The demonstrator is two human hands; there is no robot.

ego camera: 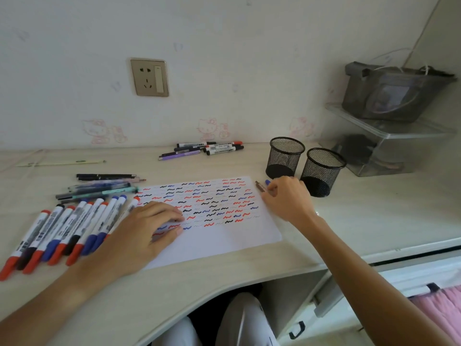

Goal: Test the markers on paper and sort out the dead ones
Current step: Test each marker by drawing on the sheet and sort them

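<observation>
Left hand flat on paper, grip relaxed; right hand grip pinching blue-tipped marker

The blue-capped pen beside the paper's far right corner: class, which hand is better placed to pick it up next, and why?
The right hand: its fingers already curl at the blue-capped pen beside the mesh cups. The left hand lies flat, pressing the paper, farther from it.

Bare left hand and right hand, forearms unsleeved; no rings or watch visible; white trousers cover the legs.
</observation>
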